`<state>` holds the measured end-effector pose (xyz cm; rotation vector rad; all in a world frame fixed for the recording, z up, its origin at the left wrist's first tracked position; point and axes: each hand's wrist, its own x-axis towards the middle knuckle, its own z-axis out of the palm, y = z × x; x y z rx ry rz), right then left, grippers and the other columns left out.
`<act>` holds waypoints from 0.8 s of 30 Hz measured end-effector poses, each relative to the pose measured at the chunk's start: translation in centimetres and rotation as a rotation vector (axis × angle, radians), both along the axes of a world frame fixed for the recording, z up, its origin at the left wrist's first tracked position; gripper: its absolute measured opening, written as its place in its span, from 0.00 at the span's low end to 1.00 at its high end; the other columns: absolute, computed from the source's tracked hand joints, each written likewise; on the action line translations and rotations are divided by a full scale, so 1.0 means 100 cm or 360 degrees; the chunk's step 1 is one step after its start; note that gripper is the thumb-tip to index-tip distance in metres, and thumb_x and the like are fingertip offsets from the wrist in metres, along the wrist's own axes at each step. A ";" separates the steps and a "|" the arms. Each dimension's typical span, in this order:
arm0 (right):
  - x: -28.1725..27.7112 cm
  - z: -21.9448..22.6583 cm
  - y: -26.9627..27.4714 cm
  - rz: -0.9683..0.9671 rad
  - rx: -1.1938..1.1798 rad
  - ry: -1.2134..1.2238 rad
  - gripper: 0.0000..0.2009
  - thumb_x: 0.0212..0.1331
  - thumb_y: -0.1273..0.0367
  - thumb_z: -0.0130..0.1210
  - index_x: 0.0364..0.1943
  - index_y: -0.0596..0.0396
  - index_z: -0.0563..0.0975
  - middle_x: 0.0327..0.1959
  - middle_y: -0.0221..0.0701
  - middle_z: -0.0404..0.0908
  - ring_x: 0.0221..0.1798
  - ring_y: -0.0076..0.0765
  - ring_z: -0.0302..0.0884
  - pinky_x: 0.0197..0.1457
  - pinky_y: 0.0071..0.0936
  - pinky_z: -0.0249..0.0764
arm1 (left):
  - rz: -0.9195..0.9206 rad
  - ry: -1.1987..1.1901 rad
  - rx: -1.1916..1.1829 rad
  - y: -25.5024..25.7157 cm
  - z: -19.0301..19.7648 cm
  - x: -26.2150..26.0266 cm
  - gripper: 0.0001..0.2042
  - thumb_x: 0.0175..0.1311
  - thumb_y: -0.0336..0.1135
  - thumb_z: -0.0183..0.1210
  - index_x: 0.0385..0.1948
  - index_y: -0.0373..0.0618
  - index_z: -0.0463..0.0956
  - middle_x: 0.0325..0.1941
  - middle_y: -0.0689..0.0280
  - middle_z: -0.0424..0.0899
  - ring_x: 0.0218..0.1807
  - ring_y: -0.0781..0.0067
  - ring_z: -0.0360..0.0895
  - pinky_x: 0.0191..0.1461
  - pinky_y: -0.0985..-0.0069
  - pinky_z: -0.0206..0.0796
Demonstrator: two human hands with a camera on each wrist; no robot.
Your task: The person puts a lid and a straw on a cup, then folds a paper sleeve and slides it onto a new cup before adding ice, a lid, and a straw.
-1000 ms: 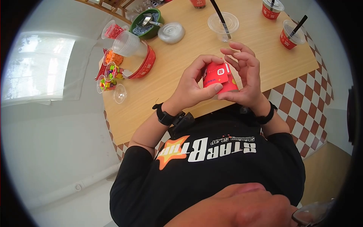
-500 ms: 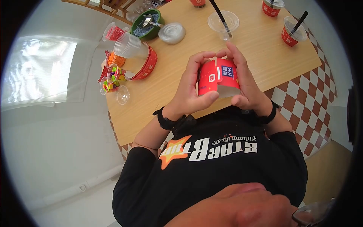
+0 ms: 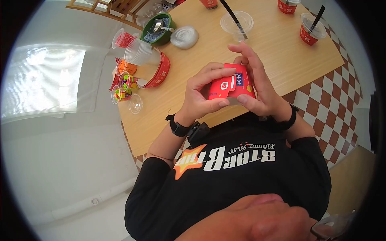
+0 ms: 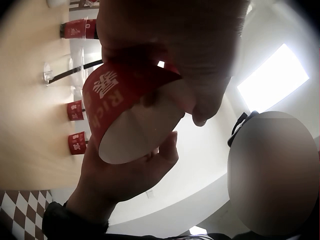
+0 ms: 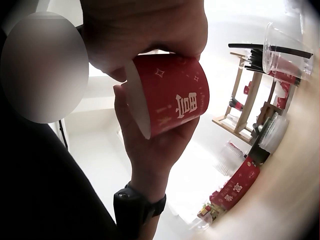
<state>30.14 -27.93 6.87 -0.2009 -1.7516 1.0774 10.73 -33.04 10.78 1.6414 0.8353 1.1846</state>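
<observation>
Over the front of the table, both hands hold a red paper cup sleeve (image 3: 222, 85) with white and blue print. It is bent into an open-ended tube, its pale inside (image 4: 142, 125) showing in the left wrist view. My left hand (image 3: 203, 89) grips its left side, fingers over the far part and thumb along the near edge. On the right side my right hand (image 3: 261, 86) holds it, thumb at the near edge and one finger raised. A clear lidded cup (image 3: 237, 23) with a black straw stands beyond the hands.
Red-sleeved cups (image 3: 309, 37) with straws stand at the far right. At the left are stacked clear cups (image 3: 138, 52), a red container (image 3: 161, 74), small cups of coloured pieces (image 3: 128, 81), a clear lid (image 3: 136, 104), a green bowl with a scoop (image 3: 164, 37) and stacked lids (image 3: 184, 37).
The sleeve turned and opened out between both hands, then the fingers closed in around it. The left fingers now lie over its top, and the right thumb has come onto its near edge.
</observation>
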 end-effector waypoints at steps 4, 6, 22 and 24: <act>0.006 -0.008 0.006 0.0019 -0.0299 0.0218 0.36 0.54 0.57 0.66 0.64 0.59 0.63 0.61 0.42 0.66 0.57 0.38 0.69 0.65 0.34 0.64 | 0.0043 -0.0085 0.0045 0.000 0.002 -0.003 0.31 0.51 0.42 0.74 0.57 0.36 0.77 0.58 0.56 0.74 0.59 0.65 0.73 0.63 0.71 0.65; 0.006 -0.014 0.007 0.0016 -0.0430 0.0333 0.30 0.50 0.59 0.73 0.54 0.56 0.70 0.53 0.40 0.73 0.57 0.36 0.71 0.64 0.32 0.65 | 0.0075 -0.0076 0.0021 0.002 0.003 -0.005 0.31 0.50 0.44 0.74 0.56 0.38 0.77 0.57 0.56 0.74 0.59 0.66 0.73 0.63 0.71 0.66; 0.006 -0.012 0.006 -0.0273 0.0043 0.0152 0.29 0.40 0.53 0.78 0.37 0.53 0.70 0.49 0.41 0.75 0.51 0.40 0.75 0.55 0.31 0.72 | 0.0316 0.0522 0.0558 0.004 -0.001 0.001 0.27 0.40 0.50 0.79 0.44 0.51 0.84 0.55 0.58 0.72 0.48 0.65 0.75 0.50 0.69 0.73; 0.005 -0.012 0.004 -0.0252 0.0034 0.0154 0.29 0.41 0.52 0.77 0.36 0.53 0.70 0.48 0.42 0.76 0.50 0.41 0.75 0.54 0.31 0.72 | 0.0315 0.0523 0.0576 0.004 0.000 0.002 0.28 0.38 0.52 0.79 0.43 0.51 0.85 0.55 0.58 0.72 0.48 0.65 0.74 0.49 0.69 0.73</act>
